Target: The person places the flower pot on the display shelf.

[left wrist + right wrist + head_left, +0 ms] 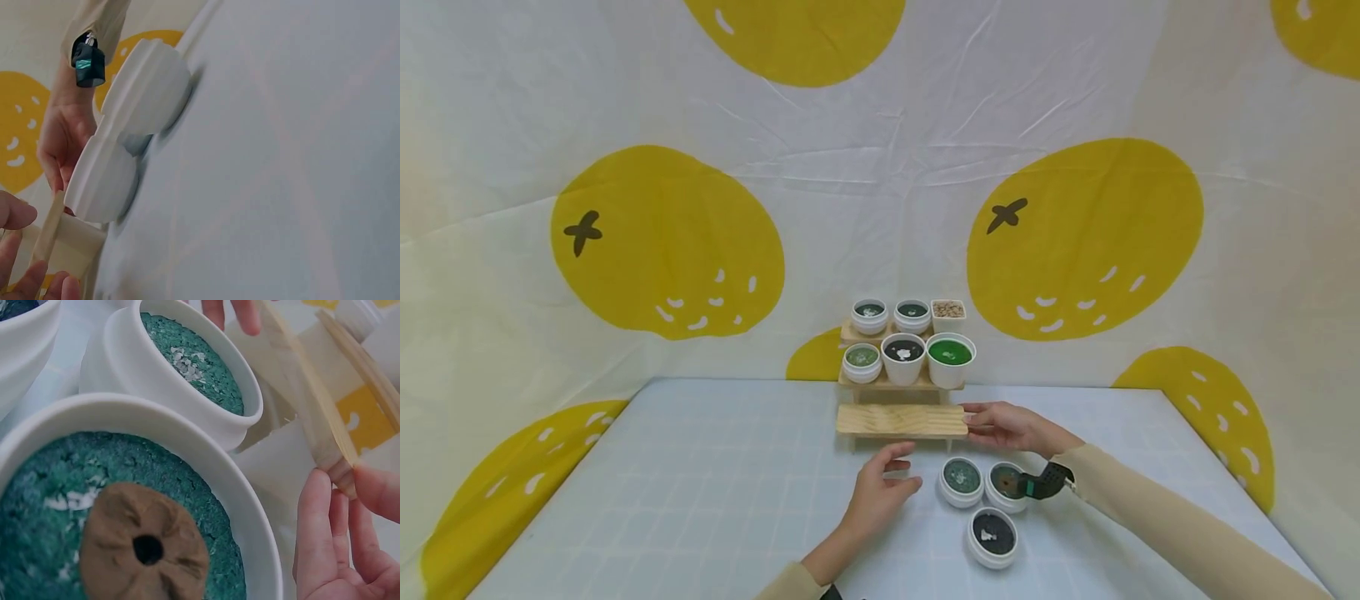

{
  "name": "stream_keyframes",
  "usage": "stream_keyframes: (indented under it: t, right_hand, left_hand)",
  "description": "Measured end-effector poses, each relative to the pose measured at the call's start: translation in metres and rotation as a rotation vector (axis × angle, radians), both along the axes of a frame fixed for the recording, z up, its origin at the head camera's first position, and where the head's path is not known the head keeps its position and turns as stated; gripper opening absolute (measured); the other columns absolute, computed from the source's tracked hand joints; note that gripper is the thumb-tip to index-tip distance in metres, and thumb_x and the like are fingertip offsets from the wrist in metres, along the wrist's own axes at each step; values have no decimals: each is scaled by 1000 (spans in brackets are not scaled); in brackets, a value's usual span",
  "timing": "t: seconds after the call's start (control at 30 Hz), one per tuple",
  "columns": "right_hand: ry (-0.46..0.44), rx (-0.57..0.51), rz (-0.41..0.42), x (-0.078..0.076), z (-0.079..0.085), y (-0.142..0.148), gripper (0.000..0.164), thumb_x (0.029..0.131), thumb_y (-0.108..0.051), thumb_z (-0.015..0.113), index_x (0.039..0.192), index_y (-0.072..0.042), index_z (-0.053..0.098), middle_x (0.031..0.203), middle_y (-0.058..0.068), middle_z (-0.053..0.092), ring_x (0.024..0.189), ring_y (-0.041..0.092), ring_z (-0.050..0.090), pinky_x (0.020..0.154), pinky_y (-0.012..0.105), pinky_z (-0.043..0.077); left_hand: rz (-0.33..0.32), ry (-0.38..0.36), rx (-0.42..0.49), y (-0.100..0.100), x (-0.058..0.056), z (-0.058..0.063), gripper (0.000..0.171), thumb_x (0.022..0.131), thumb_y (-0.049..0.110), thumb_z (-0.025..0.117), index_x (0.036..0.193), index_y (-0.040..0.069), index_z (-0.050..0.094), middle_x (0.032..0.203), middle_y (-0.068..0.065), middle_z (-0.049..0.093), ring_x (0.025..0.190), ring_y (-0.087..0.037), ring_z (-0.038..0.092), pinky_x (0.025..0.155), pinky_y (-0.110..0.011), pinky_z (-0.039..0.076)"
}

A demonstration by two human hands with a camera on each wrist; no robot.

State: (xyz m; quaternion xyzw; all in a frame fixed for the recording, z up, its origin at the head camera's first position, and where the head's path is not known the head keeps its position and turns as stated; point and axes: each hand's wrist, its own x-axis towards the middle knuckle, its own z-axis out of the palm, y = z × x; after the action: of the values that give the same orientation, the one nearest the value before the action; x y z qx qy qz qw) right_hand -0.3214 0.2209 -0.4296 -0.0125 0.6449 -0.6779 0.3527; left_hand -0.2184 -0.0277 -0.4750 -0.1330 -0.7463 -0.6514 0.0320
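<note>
With thumb and fingers my right hand (pixel 1009 427) pinches the right end of a low wooden riser shelf (pixel 901 421); the right wrist view shows this grip on the end of the board (pixel 328 434). My left hand (pixel 880 493) is just in front of the same shelf, fingers apart and loosely bent, holding nothing. Close by the right wrist sit three white cups: one with mottled green filling (pixel 962 476), one with green filling and a brown flower-like piece (pixel 144 547), and one with dark filling (pixel 993 533).
Behind the low shelf, a two-tier wooden stand (pixel 847 333) carries several white cups, among them a bright green one (pixel 951 353) and a square one of beige bits (pixel 948 310). A pale cloth covers the table (pixel 715 483). A yellow-patterned sheet (pixel 880 208) hangs behind.
</note>
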Motion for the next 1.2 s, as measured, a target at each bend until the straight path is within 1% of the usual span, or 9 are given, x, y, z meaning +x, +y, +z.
stream_keyframes:
  t: [0.1,0.23,0.37,0.47,0.57,0.63,0.83,1.07,1.2]
  right_hand:
    - [-2,19,-9,-1,1,-1,68,95,-10,56,150,4,18,113,10,60,94,11,63,87,21,55]
    - [-5,57,-33,-4,2,-4,61,97,-6,48,150,4,19,108,8,62,90,11,62,83,21,56]
    - [3,60,-16,-6,4,-3,59,98,-5,46,149,5,19,103,8,62,87,11,62,80,20,57]
    - [5,63,-12,-7,4,-3,59,97,-5,46,149,5,20,103,9,61,86,11,63,79,20,57]
    - [9,71,-6,-8,5,-3,59,97,-5,46,149,6,19,105,9,60,87,11,63,79,20,57]
    - [12,78,-2,-8,6,-3,60,97,-6,47,149,6,19,106,9,60,87,11,63,79,20,57]
    - [19,85,4,-8,6,-4,60,97,-6,47,149,6,19,105,9,60,86,11,63,78,20,57]
    - [34,77,17,-8,3,-3,56,100,-10,46,147,7,23,101,4,63,88,9,63,80,20,57]
    - [32,80,26,-8,2,-3,57,99,-10,46,147,7,22,101,5,62,86,8,62,79,19,57]
  left_hand:
    - [-31,-9,5,4,-1,0,44,80,2,71,122,-1,59,125,-20,61,107,-36,59,76,-16,52]
    - [-60,-10,-27,10,-1,-1,44,80,2,71,121,-4,59,124,-22,61,107,-37,59,77,-16,52]
    - [-76,-12,-57,16,1,1,43,78,3,71,120,-2,60,123,-21,61,107,-36,59,78,-17,52]
    - [-92,-19,-66,19,1,2,44,78,4,71,121,-1,61,123,-19,62,107,-34,59,77,-17,52]
    - [-112,-25,-64,21,0,1,46,77,5,72,122,0,60,123,-17,62,107,-32,60,78,-18,52]
    - [-127,-27,-58,23,0,1,48,77,5,73,122,0,60,123,-17,62,107,-32,60,79,-21,54]
    - [-155,-35,-35,27,2,1,54,73,0,74,123,-4,57,124,-19,61,106,-31,61,83,-37,57]
    - [-169,-69,-13,33,2,-2,57,72,-2,75,125,-4,55,124,-19,60,102,-26,61,84,-32,57]
    - [-176,-75,13,34,2,-5,59,71,-4,75,126,-6,54,121,-21,61,103,-28,62,86,-35,56]
